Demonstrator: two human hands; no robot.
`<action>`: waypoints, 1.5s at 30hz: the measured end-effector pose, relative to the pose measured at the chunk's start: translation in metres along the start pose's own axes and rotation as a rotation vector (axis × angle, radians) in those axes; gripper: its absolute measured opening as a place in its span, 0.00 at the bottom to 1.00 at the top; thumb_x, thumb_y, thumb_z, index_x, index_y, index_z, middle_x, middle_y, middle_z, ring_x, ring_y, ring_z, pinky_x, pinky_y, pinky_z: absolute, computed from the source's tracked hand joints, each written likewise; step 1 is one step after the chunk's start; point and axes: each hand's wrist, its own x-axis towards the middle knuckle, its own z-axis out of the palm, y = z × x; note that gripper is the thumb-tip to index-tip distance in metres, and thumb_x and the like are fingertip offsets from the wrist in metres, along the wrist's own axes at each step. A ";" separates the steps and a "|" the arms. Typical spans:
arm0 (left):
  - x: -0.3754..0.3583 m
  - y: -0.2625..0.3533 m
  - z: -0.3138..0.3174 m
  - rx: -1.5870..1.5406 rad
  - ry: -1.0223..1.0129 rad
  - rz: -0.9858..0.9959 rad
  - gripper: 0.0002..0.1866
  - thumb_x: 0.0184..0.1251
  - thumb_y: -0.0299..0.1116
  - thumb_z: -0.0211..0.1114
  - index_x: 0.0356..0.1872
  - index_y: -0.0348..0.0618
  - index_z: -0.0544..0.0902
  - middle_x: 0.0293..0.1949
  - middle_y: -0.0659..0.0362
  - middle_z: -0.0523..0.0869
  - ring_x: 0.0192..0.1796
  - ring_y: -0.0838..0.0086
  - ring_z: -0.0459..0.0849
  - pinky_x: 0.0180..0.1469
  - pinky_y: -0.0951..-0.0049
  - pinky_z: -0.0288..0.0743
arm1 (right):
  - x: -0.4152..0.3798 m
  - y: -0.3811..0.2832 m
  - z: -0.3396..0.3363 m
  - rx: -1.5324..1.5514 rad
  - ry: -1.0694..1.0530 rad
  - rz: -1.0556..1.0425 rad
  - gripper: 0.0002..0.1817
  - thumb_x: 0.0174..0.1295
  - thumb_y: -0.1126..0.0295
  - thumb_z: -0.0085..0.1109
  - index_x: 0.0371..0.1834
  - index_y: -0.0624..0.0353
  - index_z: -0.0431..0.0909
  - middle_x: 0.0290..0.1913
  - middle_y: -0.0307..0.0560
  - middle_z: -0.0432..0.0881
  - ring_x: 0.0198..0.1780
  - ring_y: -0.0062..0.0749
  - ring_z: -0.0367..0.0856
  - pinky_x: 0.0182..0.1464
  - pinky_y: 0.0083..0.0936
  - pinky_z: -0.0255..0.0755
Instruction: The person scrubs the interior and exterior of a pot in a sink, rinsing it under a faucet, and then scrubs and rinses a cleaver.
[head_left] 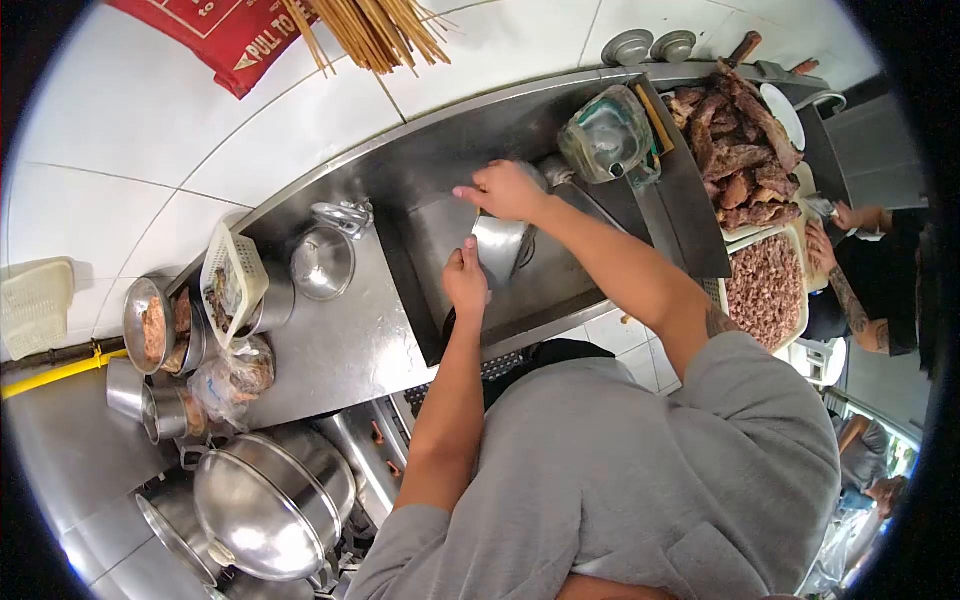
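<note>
In the steel sink a metal container, seemingly a small pot, is held tilted. My left hand grips its near left side, thumb pointing up along the wall. My right hand is closed at its far upper edge, thumb stretched out to the left; the fingers' undersides are hidden. Just right of my right hand is a greyish, blurred object that I cannot make out. A clear plastic container stands at the sink's back right corner.
Left of the sink are a steel bowl, a white basket and a bag of food. Cooked meat and a tray of chopped meat lie to the right, where a co-worker's tattooed arm reaches in. Large pots stand lower left.
</note>
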 end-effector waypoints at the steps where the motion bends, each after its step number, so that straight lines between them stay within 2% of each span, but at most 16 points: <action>1: 0.001 0.004 0.000 -0.004 0.004 -0.002 0.32 0.74 0.55 0.53 0.26 0.29 0.79 0.22 0.49 0.80 0.28 0.67 0.74 0.38 0.65 0.70 | 0.000 0.002 -0.003 -0.002 -0.003 -0.005 0.31 0.64 0.43 0.53 0.20 0.63 0.81 0.23 0.60 0.80 0.30 0.58 0.81 0.39 0.49 0.75; 3: 0.000 0.007 0.000 0.068 -0.136 -0.018 0.32 0.73 0.56 0.53 0.33 0.28 0.80 0.27 0.43 0.81 0.33 0.60 0.80 0.42 0.62 0.72 | -0.003 -0.001 -0.024 -0.018 -0.191 0.151 0.30 0.63 0.43 0.52 0.21 0.62 0.82 0.24 0.60 0.81 0.32 0.58 0.81 0.39 0.47 0.75; 7: -0.007 -0.002 -0.015 -0.050 -0.084 0.236 0.30 0.68 0.58 0.58 0.38 0.32 0.79 0.31 0.43 0.83 0.36 0.53 0.80 0.43 0.58 0.73 | -0.005 0.008 -0.062 -0.115 -0.234 0.047 0.31 0.62 0.43 0.53 0.21 0.63 0.81 0.24 0.61 0.80 0.31 0.58 0.81 0.38 0.47 0.75; 9: -0.012 -0.017 -0.046 0.459 -0.024 0.585 0.31 0.65 0.55 0.62 0.54 0.35 0.75 0.41 0.40 0.84 0.50 0.49 0.82 0.53 0.54 0.74 | 0.000 0.004 -0.094 -0.075 -0.167 0.109 0.32 0.62 0.43 0.54 0.21 0.65 0.81 0.24 0.63 0.79 0.30 0.58 0.80 0.37 0.46 0.73; 10: -0.016 -0.020 -0.060 0.464 -0.025 0.590 0.31 0.65 0.55 0.62 0.54 0.35 0.75 0.41 0.40 0.84 0.50 0.49 0.82 0.53 0.54 0.74 | 0.005 0.007 -0.106 -0.016 -0.140 0.113 0.33 0.61 0.42 0.56 0.20 0.68 0.79 0.22 0.64 0.77 0.29 0.59 0.78 0.36 0.45 0.72; 13: -0.029 -0.019 -0.095 0.692 -0.290 0.330 0.33 0.61 0.52 0.66 0.57 0.36 0.71 0.41 0.38 0.85 0.51 0.45 0.82 0.54 0.51 0.75 | 0.018 0.013 -0.126 0.063 -0.156 0.196 0.34 0.60 0.42 0.57 0.20 0.70 0.79 0.22 0.64 0.76 0.28 0.58 0.77 0.35 0.44 0.71; 15: -0.036 -0.008 -0.110 0.778 -0.431 0.093 0.27 0.59 0.49 0.68 0.49 0.35 0.75 0.38 0.37 0.85 0.47 0.42 0.83 0.50 0.49 0.76 | 0.016 0.022 -0.115 0.152 -0.151 0.205 0.35 0.60 0.40 0.57 0.21 0.70 0.79 0.23 0.65 0.76 0.29 0.56 0.78 0.36 0.43 0.70; 21: -0.062 0.007 -0.137 0.898 -0.575 0.007 0.22 0.61 0.49 0.66 0.33 0.34 0.80 0.35 0.36 0.84 0.43 0.42 0.83 0.47 0.49 0.76 | -0.008 0.085 -0.001 0.365 -0.213 0.515 0.31 0.57 0.41 0.61 0.32 0.65 0.84 0.29 0.60 0.82 0.34 0.49 0.83 0.42 0.37 0.74; 23: -0.063 0.011 -0.141 0.927 -0.618 -0.016 0.24 0.63 0.52 0.64 0.34 0.35 0.81 0.35 0.37 0.85 0.44 0.42 0.83 0.48 0.50 0.76 | -0.013 0.087 0.015 0.430 -0.242 0.461 0.30 0.58 0.41 0.59 0.32 0.64 0.85 0.31 0.60 0.83 0.35 0.49 0.83 0.44 0.37 0.74; 25: -0.059 0.001 -0.145 0.918 -0.651 -0.030 0.27 0.64 0.55 0.62 0.36 0.34 0.82 0.36 0.37 0.85 0.45 0.43 0.83 0.49 0.51 0.76 | -0.010 0.075 0.011 0.564 -0.036 0.573 0.27 0.60 0.46 0.62 0.23 0.65 0.82 0.23 0.49 0.82 0.27 0.34 0.79 0.35 0.33 0.71; 29: -0.051 0.016 -0.142 0.898 -0.709 -0.070 0.30 0.65 0.57 0.60 0.38 0.32 0.83 0.37 0.38 0.85 0.46 0.42 0.83 0.49 0.52 0.75 | 0.000 0.077 0.041 0.487 -0.025 0.434 0.26 0.60 0.46 0.61 0.27 0.62 0.85 0.25 0.50 0.83 0.31 0.38 0.81 0.39 0.32 0.73; 31: -0.041 0.026 -0.133 0.895 -0.722 -0.095 0.30 0.66 0.56 0.61 0.43 0.31 0.81 0.36 0.41 0.86 0.45 0.45 0.84 0.48 0.53 0.75 | 0.016 0.097 0.046 0.486 0.007 0.407 0.27 0.60 0.44 0.61 0.29 0.62 0.86 0.27 0.52 0.84 0.33 0.39 0.82 0.40 0.32 0.73; 33: -0.039 0.050 -0.123 0.715 -0.794 -0.201 0.31 0.68 0.50 0.62 0.60 0.33 0.72 0.31 0.47 0.84 0.23 0.64 0.82 0.26 0.63 0.75 | 0.020 0.111 0.043 0.495 -0.040 0.509 0.27 0.59 0.43 0.62 0.29 0.61 0.86 0.29 0.53 0.84 0.35 0.39 0.82 0.41 0.32 0.73; 34: -0.034 0.037 -0.119 0.593 -0.824 -0.138 0.31 0.71 0.44 0.60 0.68 0.40 0.63 0.29 0.52 0.82 0.20 0.74 0.77 0.20 0.70 0.70 | 0.021 0.121 0.046 0.513 0.032 0.410 0.27 0.57 0.42 0.63 0.30 0.59 0.87 0.28 0.52 0.83 0.35 0.37 0.82 0.40 0.32 0.73; 41: -0.039 0.072 -0.078 0.197 -0.966 -0.414 0.36 0.67 0.28 0.57 0.75 0.48 0.54 0.32 0.56 0.79 0.19 0.76 0.72 0.19 0.72 0.69 | 0.015 0.139 0.030 0.541 -0.122 0.426 0.26 0.58 0.43 0.62 0.29 0.59 0.86 0.26 0.50 0.82 0.34 0.34 0.80 0.37 0.32 0.71; 45: -0.042 0.075 -0.068 0.198 -0.979 -0.490 0.38 0.66 0.27 0.56 0.77 0.53 0.53 0.28 0.59 0.77 0.17 0.77 0.69 0.18 0.72 0.67 | -0.005 0.076 0.010 0.254 -0.017 0.375 0.22 0.62 0.50 0.59 0.23 0.58 0.83 0.29 0.50 0.85 0.38 0.45 0.84 0.45 0.37 0.74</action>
